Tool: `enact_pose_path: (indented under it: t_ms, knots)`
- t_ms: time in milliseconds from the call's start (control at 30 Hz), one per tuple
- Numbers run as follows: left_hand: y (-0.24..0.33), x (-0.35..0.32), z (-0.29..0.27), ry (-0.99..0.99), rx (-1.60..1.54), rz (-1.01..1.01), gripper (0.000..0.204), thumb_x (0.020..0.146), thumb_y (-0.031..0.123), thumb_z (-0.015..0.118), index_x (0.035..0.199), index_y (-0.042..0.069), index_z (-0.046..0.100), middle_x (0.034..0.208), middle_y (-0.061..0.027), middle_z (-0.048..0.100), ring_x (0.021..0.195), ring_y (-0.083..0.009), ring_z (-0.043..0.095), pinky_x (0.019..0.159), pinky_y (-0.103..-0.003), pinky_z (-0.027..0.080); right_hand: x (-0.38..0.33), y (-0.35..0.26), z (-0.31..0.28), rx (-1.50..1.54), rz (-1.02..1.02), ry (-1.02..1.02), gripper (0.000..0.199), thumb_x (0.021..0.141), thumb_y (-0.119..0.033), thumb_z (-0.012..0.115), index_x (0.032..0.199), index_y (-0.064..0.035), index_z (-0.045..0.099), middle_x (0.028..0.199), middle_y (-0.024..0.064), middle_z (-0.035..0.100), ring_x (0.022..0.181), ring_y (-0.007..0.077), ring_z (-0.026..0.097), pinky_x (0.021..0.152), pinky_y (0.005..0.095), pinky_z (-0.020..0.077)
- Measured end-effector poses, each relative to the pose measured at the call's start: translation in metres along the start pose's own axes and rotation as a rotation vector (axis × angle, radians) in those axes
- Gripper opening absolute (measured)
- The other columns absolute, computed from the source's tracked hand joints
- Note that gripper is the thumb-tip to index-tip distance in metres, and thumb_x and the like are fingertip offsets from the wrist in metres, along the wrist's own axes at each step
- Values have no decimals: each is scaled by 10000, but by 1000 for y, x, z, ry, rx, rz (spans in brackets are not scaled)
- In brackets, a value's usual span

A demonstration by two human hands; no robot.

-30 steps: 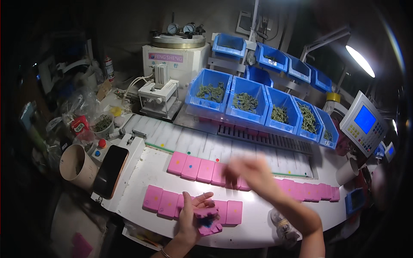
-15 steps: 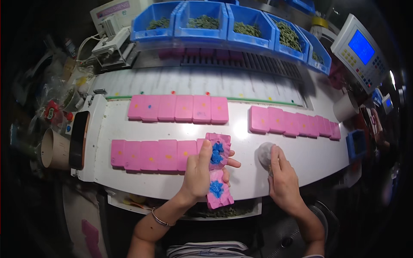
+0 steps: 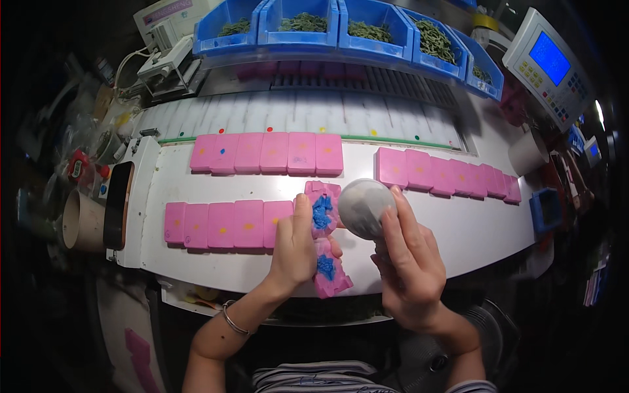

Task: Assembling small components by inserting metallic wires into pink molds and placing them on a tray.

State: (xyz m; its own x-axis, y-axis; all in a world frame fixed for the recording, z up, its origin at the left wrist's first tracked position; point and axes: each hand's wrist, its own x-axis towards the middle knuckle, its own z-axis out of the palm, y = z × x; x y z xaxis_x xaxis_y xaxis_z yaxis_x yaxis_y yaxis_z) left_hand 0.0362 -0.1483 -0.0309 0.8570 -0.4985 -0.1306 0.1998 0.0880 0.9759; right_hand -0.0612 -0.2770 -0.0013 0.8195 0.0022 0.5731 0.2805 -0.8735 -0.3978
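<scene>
Presently, the left hand (image 3: 293, 245) holds an opened pink mould (image 3: 334, 216) above the near side of the counter (image 3: 458, 229): thumb against its left edge, remaining fingers curled behind and mostly hidden. The two halves sit one above the other, blue patches showing on their inner faces; whether they are joined cannot be told. The right hand (image 3: 413, 275) has its fingers bent partway round a rounded grey bundle (image 3: 363, 208), just right of the upper half; contact uncertain. Risks, as judged: the lower half appears lightly supported and could slip if the left grip loosens; a hard push from the bundle could tilt the mould; a low left wrist could knock the front row of pink blocks (image 3: 221, 226) out of line. If the bundle is powdery, residue could scatter. Surface: white, glossy, brightly lit, with a back row of pink blocks (image 3: 266, 154) and a slanting right row of pink blocks (image 3: 440, 175). Behind runs a pale striped panel (image 3: 282, 114) with coloured dots along its green edge. Room: dim toward the margins; blue bins (image 3: 299, 38) of greenish pieces above, a blue-screened device (image 3: 549, 59) at right, phone (image 3: 119, 206) and tan cup (image 3: 82, 223) at left.
</scene>
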Motion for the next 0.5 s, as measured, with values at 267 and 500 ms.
enact_pose_path:
  t_ms: [267,500]
  knots:
    - [-5,0,1,-17,-65,-26,617,990,361,157,769,-31,578,550,-110,569,469,-152,562,468,-262,464,0,-3,11,57,88,-27,627,618,25,608,1237,20,509,1273,241,475,845,259,571,725,308,451]
    - [-9,-3,1,14,-117,124,564,995,361,211,960,-69,574,711,-118,613,558,-124,566,511,-235,461,12,-10,-13,177,173,-129,701,606,126,612,1281,51,435,1270,245,469,854,332,566,765,335,464]
